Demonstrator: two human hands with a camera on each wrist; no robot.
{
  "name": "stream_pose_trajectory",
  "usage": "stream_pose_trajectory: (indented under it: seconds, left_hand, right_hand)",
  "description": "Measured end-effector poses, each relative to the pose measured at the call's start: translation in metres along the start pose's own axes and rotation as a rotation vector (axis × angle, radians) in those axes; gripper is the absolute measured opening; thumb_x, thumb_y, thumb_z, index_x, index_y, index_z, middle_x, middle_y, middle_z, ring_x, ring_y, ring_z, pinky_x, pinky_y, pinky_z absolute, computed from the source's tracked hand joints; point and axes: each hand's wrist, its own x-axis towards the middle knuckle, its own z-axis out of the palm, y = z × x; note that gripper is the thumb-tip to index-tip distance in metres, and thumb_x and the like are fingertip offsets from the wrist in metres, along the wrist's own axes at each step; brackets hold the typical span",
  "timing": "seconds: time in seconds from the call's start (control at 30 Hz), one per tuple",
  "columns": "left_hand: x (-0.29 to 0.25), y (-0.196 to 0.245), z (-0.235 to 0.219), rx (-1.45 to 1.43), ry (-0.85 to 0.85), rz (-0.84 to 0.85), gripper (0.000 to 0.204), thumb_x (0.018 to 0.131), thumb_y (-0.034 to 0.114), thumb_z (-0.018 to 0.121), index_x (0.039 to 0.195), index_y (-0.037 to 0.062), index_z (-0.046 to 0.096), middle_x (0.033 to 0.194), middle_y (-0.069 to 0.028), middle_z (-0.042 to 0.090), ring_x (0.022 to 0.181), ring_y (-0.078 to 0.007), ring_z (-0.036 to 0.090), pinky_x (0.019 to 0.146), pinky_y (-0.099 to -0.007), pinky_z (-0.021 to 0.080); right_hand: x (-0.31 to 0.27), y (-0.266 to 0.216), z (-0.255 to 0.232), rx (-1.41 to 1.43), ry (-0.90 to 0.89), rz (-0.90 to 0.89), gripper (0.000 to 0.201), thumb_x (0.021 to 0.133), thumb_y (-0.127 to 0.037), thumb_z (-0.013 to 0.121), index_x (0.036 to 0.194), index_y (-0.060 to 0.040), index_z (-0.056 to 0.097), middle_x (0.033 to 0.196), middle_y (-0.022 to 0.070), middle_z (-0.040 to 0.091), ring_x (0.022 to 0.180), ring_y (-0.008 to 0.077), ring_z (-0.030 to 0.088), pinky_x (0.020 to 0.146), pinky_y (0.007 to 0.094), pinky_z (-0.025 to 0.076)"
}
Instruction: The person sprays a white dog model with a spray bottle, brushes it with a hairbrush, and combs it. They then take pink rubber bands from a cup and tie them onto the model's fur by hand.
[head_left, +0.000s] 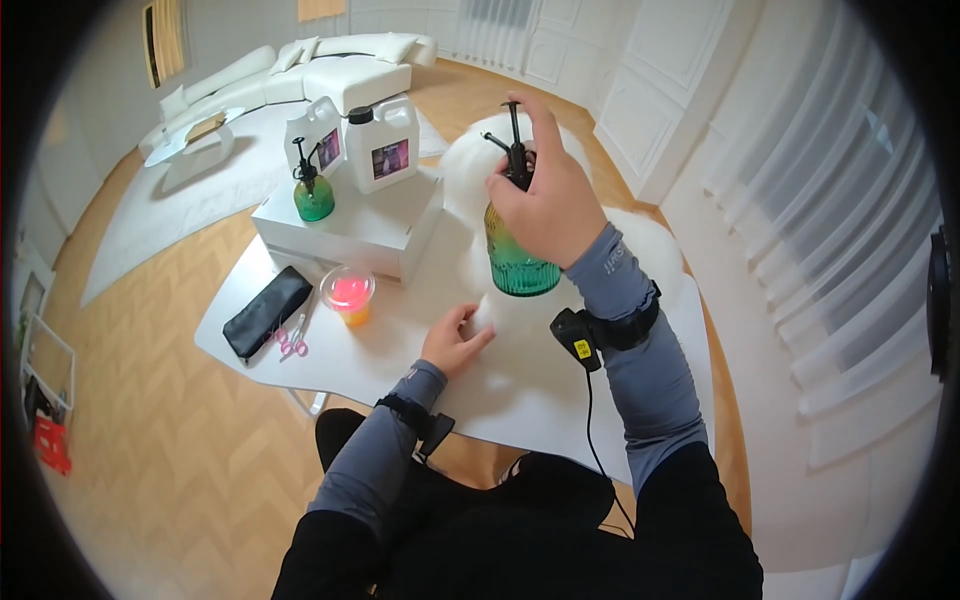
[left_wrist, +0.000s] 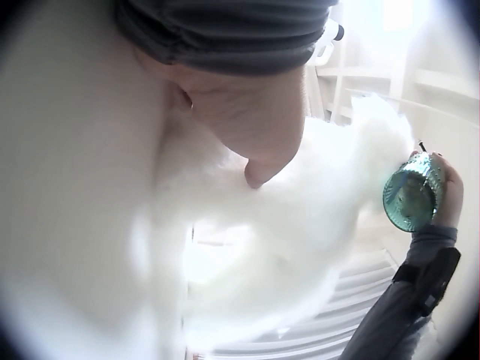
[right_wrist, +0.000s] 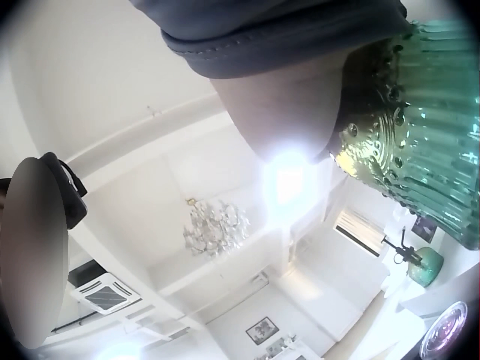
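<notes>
In the head view my right hand (head_left: 560,205) grips a ribbed glass spray bottle (head_left: 522,272), yellow above and green below, around its upper part. One finger reaches up to the top of its black pump. The bottle is held upright over white fluffy stuffing (head_left: 645,245) on the table. My left hand (head_left: 452,345) is low at the near edge of the stuffing, thumb and curled fingers around a bit of it. In the left wrist view the thumb lies against the stuffing (left_wrist: 292,247); the other fingers are mostly hidden. Ribbed green glass (right_wrist: 431,135) fills the right wrist view's upper right.
A white box (head_left: 330,240) on the white table (head_left: 520,405) bears a second green spray bottle (head_left: 314,203) and two white jugs (head_left: 385,150). Left of my hands are a lidded cup (head_left: 350,295), pink-handled scissors (head_left: 294,346) and a black pouch (head_left: 267,312).
</notes>
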Motion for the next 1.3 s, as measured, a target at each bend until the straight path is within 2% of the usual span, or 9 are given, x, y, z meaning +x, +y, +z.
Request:
stream_pose_trajectory:
  seconds: [0.33,0.47,0.7,0.8,0.87,1.1,1.2,1.27,1.3]
  left_hand:
    - [0.001,0.002,-0.001,0.102,-0.005,-0.039,0.058,0.085,0.036,0.081,0.13,0.0029,0.066,0.11,-0.0169,0.072,0.102,-0.0288,0.069,0.092,-0.0378,0.055]
    - [0.0,0.002,-0.003,0.079,-0.019,-0.057,0.055,0.086,0.034,0.081,0.129,0.0031,0.066,0.108,-0.0161,0.072,0.1,-0.0274,0.069,0.091,-0.0373,0.055]
    - [0.005,-0.009,-0.002,-0.047,-0.034,0.001,0.049,0.087,0.026,0.079,0.128,0.0025,0.067,0.107,-0.0129,0.073,0.099,-0.0232,0.068,0.092,-0.0357,0.054]
    - [0.009,-0.014,-0.002,-0.143,-0.059,-0.006,0.048,0.087,0.024,0.079,0.128,0.0022,0.067,0.107,-0.0113,0.073,0.1,-0.0211,0.067,0.093,-0.0346,0.053]
    - [0.008,-0.004,-0.007,-0.191,-0.12,-0.087,0.046,0.092,0.012,0.075,0.134,-0.0013,0.06,0.112,-0.0056,0.069,0.103,-0.0129,0.065,0.094,-0.0283,0.053]
    - [0.011,-0.015,-0.003,-0.198,-0.073,-0.005,0.046,0.089,0.019,0.078,0.129,0.0005,0.066,0.11,-0.0082,0.071,0.102,-0.0175,0.065,0.094,-0.0324,0.052]
    - [0.007,-0.003,-0.006,-0.147,-0.069,-0.001,0.046,0.088,0.019,0.078,0.129,0.0001,0.066,0.109,-0.0083,0.071,0.102,-0.0177,0.065,0.094,-0.0327,0.052]
    - [0.006,-0.004,-0.007,-0.12,-0.034,-0.013,0.047,0.088,0.018,0.078,0.129,-0.0001,0.066,0.109,-0.0081,0.072,0.102,-0.0172,0.065,0.094,-0.0326,0.053]
    - [0.007,-0.008,-0.006,-0.118,-0.036,-0.005,0.047,0.088,0.018,0.078,0.129,-0.0001,0.066,0.109,-0.0081,0.072,0.102,-0.0172,0.065,0.094,-0.0326,0.053]
  right_hand:
    - [-0.032,0.019,0.021,-0.076,-0.218,-0.045,0.073,0.088,-0.006,0.063,0.155,-0.0122,0.035,0.085,0.0094,0.067,0.075,0.023,0.067,0.076,0.0361,0.055]
    - [-0.056,0.024,0.019,-0.024,-0.28,0.032,0.073,0.088,-0.006,0.063,0.156,-0.0119,0.035,0.084,0.0094,0.065,0.074,0.0237,0.065,0.077,0.0359,0.055]
    - [-0.116,0.066,0.02,-0.019,-0.248,0.004,0.071,0.088,-0.005,0.064,0.154,-0.0098,0.038,0.088,0.0103,0.065,0.078,0.0244,0.065,0.077,0.0356,0.054]
    - [-0.132,0.074,0.017,-0.03,-0.363,0.161,0.072,0.088,-0.005,0.064,0.155,-0.0098,0.037,0.091,0.0111,0.066,0.079,0.0249,0.065,0.078,0.036,0.054]
    - [-0.14,0.08,0.016,-0.058,-0.441,0.226,0.072,0.088,-0.006,0.064,0.155,-0.01,0.037,0.092,0.0112,0.066,0.079,0.0255,0.066,0.078,0.0362,0.055]
    - [-0.152,0.08,0.013,-0.026,-0.49,0.251,0.069,0.089,-0.006,0.062,0.154,-0.0115,0.037,0.092,0.015,0.067,0.079,0.0289,0.067,0.075,0.0388,0.055]
    - [-0.15,0.079,0.011,-0.13,-0.613,0.286,0.068,0.09,-0.007,0.06,0.154,-0.0123,0.037,0.09,0.0153,0.066,0.079,0.0297,0.067,0.074,0.0402,0.054]
    - [-0.15,0.079,0.011,-0.175,-0.668,0.268,0.068,0.091,-0.01,0.057,0.155,-0.0139,0.036,0.087,0.0208,0.068,0.081,0.041,0.069,0.075,0.0479,0.054]
    - [-0.148,0.078,0.008,-0.177,-0.661,0.265,0.068,0.091,-0.01,0.057,0.155,-0.0139,0.036,0.087,0.0208,0.068,0.081,0.041,0.069,0.075,0.0479,0.054]
